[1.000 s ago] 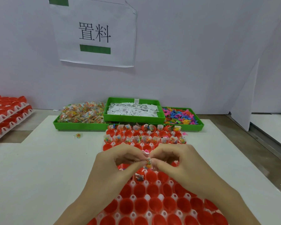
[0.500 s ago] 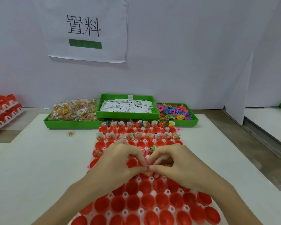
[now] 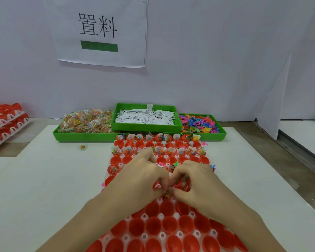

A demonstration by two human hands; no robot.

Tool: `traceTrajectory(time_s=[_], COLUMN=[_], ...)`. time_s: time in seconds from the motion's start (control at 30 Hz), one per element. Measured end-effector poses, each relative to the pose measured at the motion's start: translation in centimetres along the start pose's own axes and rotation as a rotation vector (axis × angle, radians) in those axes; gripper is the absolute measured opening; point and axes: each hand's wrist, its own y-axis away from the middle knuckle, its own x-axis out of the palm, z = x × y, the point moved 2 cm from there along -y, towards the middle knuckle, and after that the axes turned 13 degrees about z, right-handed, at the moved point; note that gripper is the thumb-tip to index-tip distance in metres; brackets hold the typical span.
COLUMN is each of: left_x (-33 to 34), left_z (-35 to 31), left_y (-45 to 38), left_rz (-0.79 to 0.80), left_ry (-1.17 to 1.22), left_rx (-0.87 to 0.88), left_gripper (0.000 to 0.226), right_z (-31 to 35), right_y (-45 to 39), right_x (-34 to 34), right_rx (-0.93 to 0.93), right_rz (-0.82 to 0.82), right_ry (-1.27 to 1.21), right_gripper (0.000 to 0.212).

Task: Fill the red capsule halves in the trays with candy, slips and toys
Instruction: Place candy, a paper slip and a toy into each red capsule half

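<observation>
Left hand [image 3: 140,176] and right hand [image 3: 195,180], fingertips pinched together on one small crinkly candy packet [image 3: 167,194]. Beneath: glossy round red capsule halves [image 3: 154,225] in white moulded tray [image 3: 144,216].

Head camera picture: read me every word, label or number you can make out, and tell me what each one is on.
"置料": large black characters on the white paper sign on the wall, above a plain green bar.
White slips in the middle green tray: dark print, too small to read.
Slips standing in the filled red capsule halves: some print shows, too blurred to read.
Nothing else shows readable text.
</observation>
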Motion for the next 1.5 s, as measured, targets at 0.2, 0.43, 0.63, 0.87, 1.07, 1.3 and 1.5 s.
traceTrajectory(time_s=[0.2, 0.43, 0.63, 0.87, 1.07, 1.3, 1.5], left_x=[-0.3, -1.1, -1.0, -0.8, -0.6, -2.5, -6.3], left_z=[-0.2, 0.3, 0.2, 0.4, 0.8, 2.3, 10.8], left_y=[-0.2, 0.0, 0.0, -0.2, -0.3, 0.5, 0.1], left_rz=[0.02, 0.036, 0.02, 0.011, 0.006, 0.013, -0.315], left_ry=[0.007, 0.142, 0.083, 0.0, 0.032, 0.359, 0.364], left_rx=[0.074, 0.064, 0.027, 0.04, 0.056, 0.005, -0.281], left_gripper=[0.002, 0.013, 0.011, 0.006, 0.012, 0.014, 0.01], right_z=[0.1, 0.5, 0.6, 0.0, 0.3, -0.1, -0.3], right_y=[0.0, -0.9, -0.9, -0.6, -0.7, -0.2, -0.1], right_x=[0.0, 0.6, 0.4, -0.3, 0.4, -0.9, -1.9], right_rx=[0.031, 0.137, 0.153, 0.098, 0.123, 0.03, -0.001], right_rz=[0.054, 0.05, 0.055, 0.066, 0.078, 0.142, -0.015], right_ry=[-0.079, -0.151, -0.187, -0.187, -0.238, -0.41, -0.421], right_gripper=[0.014, 0.023, 0.026, 0.005, 0.022, 0.019, 0.002])
